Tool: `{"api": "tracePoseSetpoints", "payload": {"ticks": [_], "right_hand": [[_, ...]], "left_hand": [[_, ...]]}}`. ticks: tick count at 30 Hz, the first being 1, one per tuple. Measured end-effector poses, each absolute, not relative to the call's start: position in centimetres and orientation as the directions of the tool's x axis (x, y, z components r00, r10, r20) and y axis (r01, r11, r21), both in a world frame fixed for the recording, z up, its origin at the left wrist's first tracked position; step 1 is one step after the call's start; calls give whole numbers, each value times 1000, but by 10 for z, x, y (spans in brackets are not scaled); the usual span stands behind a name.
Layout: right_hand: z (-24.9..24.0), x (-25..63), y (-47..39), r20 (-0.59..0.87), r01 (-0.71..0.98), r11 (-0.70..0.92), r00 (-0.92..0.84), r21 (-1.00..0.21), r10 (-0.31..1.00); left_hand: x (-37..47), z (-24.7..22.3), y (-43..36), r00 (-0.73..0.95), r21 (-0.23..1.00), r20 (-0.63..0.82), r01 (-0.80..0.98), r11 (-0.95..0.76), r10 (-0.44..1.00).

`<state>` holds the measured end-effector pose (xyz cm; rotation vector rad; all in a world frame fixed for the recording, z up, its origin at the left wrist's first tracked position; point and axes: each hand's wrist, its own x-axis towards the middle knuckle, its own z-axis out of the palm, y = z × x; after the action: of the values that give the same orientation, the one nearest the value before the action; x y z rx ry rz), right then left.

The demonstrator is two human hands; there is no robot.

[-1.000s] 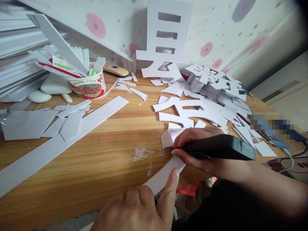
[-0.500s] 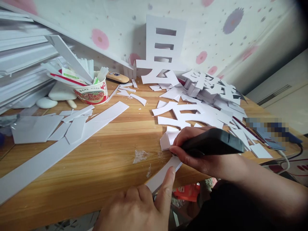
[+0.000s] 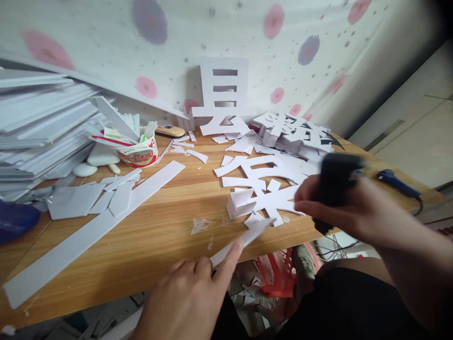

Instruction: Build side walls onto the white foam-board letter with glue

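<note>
My left hand (image 3: 187, 293) grips a narrow white foam-board strip (image 3: 253, 233) at the table's front edge, index finger laid along it. The strip's far end is tilted up near the cut-out character. My right hand (image 3: 332, 208) is closed round a black, blocky hand tool (image 3: 334, 182), blurred by motion; its working end cannot be made out. It is held to the right of the strip, apart from it. Left of my right hand lies a flat white cut-out character (image 3: 262, 182), with a small bent white piece (image 3: 240, 203) standing on its left side.
A white three-dimensional character (image 3: 224, 94) leans on the wall, with more cut-out characters (image 3: 293, 125) to its right. At left are a stack of white boards (image 3: 38, 123), a paper bowl (image 3: 139, 156) of offcuts and a long strip (image 3: 88, 238). A blue glue gun (image 3: 398, 184) lies right.
My right hand has moved up and right, taking the black tool off the strip. The strip's far end has risen and twisted in my left hand. The camera view has shifted.
</note>
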<state>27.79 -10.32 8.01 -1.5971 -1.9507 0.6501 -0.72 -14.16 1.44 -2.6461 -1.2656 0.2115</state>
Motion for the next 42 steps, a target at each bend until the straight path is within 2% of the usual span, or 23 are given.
{"api": "tracePoseSetpoints", "payload": {"ticks": [3, 6, 8, 10, 14, 20, 27, 31, 34, 37, 42], "right_hand": [[57, 275, -95, -165, 595, -66, -114, -801, 980], [48, 266, -107, -284, 251, -242, -147, -937, 947], [48, 260, -122, -290, 17, -291, -160, -956, 944], [50, 257, -136, -281, -147, -304, -156, -941, 947], [56, 260, -158, -186, -343, -244, -193, -907, 963], [65, 278, -179, -56, -483, -140, -185, -864, 981], [69, 281, -197, 12, -618, -99, -173, -780, 985], [71, 284, -198, 57, -619, -86, -208, -781, 977], [69, 287, -194, 38, -548, -90, -219, -832, 975], [67, 284, -190, -26, -493, -83, -121, -866, 992], [65, 265, -185, -98, -510, -36, 94, -859, 991]], "left_hand": [[-18, 13, -147, 612, -252, 96, 778, -576, 785], [-27, 17, -155, 690, -300, 310, 724, -622, 654], [-28, 23, -163, 754, -354, 399, 652, -670, 522], [-25, 32, -171, 789, -399, 426, 603, -691, 443], [-14, 51, -187, 792, -419, 448, 597, -684, 416], [-1, 70, -200, 695, -299, 480, 703, -645, 536], [17, 78, -209, 720, -315, 555, 645, -696, 416], [25, 72, -213, 683, -282, 586, 676, -681, 435], [25, 62, -214, 644, -268, 597, 722, -638, 479], [24, 52, -212, 608, -243, 586, 763, -599, 536], [29, 47, -212, 530, -142, 567, 817, -559, 630]]}}
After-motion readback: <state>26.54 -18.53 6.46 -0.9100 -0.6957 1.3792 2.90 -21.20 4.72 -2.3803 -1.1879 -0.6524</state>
